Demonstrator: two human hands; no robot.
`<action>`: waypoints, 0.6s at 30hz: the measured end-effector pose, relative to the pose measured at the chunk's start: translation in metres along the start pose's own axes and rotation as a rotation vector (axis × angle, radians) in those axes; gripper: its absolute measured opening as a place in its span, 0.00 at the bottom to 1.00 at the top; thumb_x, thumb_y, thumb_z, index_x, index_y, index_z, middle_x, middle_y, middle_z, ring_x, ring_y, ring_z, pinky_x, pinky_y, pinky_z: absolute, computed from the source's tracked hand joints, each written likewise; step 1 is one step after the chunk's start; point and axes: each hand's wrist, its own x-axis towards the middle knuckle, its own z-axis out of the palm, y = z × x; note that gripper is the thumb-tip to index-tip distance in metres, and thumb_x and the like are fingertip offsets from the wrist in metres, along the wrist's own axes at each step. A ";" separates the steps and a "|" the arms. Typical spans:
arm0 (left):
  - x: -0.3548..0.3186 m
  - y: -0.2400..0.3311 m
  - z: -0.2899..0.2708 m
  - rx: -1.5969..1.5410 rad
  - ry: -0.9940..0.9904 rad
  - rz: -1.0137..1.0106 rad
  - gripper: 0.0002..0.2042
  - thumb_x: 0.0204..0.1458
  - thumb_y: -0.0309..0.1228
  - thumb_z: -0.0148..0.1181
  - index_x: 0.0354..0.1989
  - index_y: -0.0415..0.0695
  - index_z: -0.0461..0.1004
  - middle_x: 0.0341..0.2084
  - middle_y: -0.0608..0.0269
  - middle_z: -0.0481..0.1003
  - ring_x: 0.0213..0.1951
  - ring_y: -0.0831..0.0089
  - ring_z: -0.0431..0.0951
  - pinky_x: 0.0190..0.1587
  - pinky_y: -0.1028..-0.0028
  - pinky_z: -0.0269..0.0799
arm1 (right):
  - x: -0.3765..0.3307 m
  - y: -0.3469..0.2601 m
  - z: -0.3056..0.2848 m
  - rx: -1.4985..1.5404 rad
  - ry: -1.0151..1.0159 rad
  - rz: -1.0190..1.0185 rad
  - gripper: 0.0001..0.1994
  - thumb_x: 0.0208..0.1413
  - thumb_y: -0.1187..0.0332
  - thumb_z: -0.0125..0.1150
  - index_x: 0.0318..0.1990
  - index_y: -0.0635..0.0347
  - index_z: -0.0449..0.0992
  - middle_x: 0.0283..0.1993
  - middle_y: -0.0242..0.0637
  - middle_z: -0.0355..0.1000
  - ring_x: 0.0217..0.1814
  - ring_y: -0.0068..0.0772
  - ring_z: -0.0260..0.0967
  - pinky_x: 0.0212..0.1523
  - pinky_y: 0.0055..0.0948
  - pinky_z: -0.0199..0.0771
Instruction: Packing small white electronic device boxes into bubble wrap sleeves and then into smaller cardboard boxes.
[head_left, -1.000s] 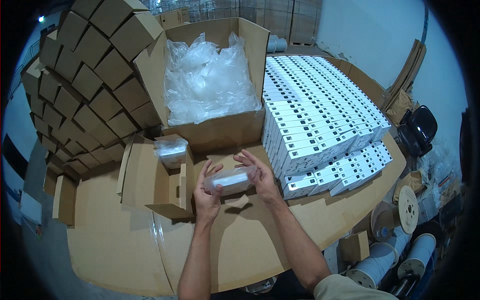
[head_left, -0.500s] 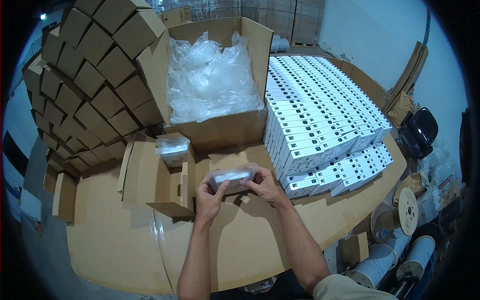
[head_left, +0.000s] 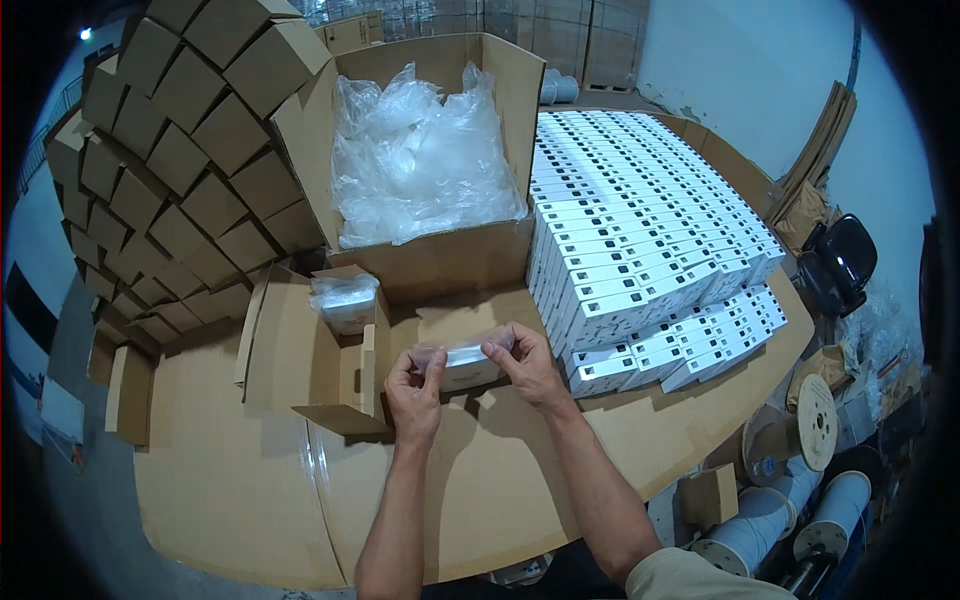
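Observation:
A small white box in a clear plastic bag (head_left: 468,372) is held up above the cardboard-covered table. My left hand (head_left: 414,398) pinches the bag at its left end, thumb in front. At the right end my right hand (head_left: 531,368) grips the bag near its upper edge, thumb and fingers closed on the film. Just left of my hands stands an open brown carton (head_left: 342,395). Inside that carton, toward its back, sits another bagged white box (head_left: 350,308).
Behind my hands a large carton (head_left: 430,262) holds a heap of clear plastic bags (head_left: 425,160). Stacked rows of white boxes (head_left: 650,230) fill the right side. Brown cartons (head_left: 190,150) are piled at far left. Cable spools (head_left: 740,535) stand by the table's right edge.
My hands have drawn slightly apart along the bag. My right thumb has moved up to its upper edge, and more of the box's front face shows.

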 end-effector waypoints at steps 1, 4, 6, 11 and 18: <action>-0.001 -0.001 0.002 0.000 -0.001 -0.001 0.07 0.60 0.30 0.64 0.36 0.40 0.77 0.32 0.71 0.76 0.34 0.84 0.71 0.39 0.80 0.68 | 0.000 0.000 0.002 -0.005 0.027 -0.006 0.04 0.62 0.72 0.63 0.37 0.63 0.76 0.37 0.29 0.76 0.38 0.15 0.66 0.41 0.20 0.69; -0.003 -0.002 0.006 -0.071 0.077 -0.010 0.09 0.59 0.31 0.65 0.32 0.42 0.72 0.29 0.71 0.74 0.32 0.85 0.69 0.36 0.80 0.67 | -0.001 0.004 0.000 -0.049 0.025 0.022 0.05 0.62 0.72 0.63 0.37 0.61 0.72 0.37 0.30 0.75 0.40 0.15 0.67 0.42 0.20 0.69; -0.005 -0.001 0.007 -0.047 0.085 -0.039 0.11 0.58 0.31 0.67 0.31 0.44 0.68 0.27 0.72 0.72 0.31 0.85 0.68 0.35 0.80 0.65 | -0.001 0.007 0.003 0.025 0.033 -0.028 0.05 0.63 0.73 0.62 0.37 0.60 0.70 0.38 0.31 0.75 0.40 0.14 0.67 0.42 0.20 0.69; -0.002 -0.009 0.008 -0.045 0.112 -0.013 0.11 0.58 0.31 0.67 0.33 0.42 0.69 0.27 0.72 0.71 0.30 0.85 0.67 0.33 0.81 0.64 | -0.001 0.011 0.009 0.070 0.103 -0.015 0.10 0.61 0.78 0.60 0.48 0.62 0.69 0.47 0.36 0.75 0.45 0.18 0.71 0.46 0.21 0.71; -0.003 -0.006 0.011 -0.044 0.121 -0.032 0.11 0.58 0.32 0.67 0.34 0.41 0.69 0.28 0.71 0.72 0.31 0.85 0.68 0.34 0.81 0.65 | -0.004 0.002 -0.008 -0.079 -0.119 -0.218 0.18 0.51 0.82 0.54 0.49 0.61 0.81 0.58 0.41 0.72 0.57 0.27 0.71 0.53 0.24 0.71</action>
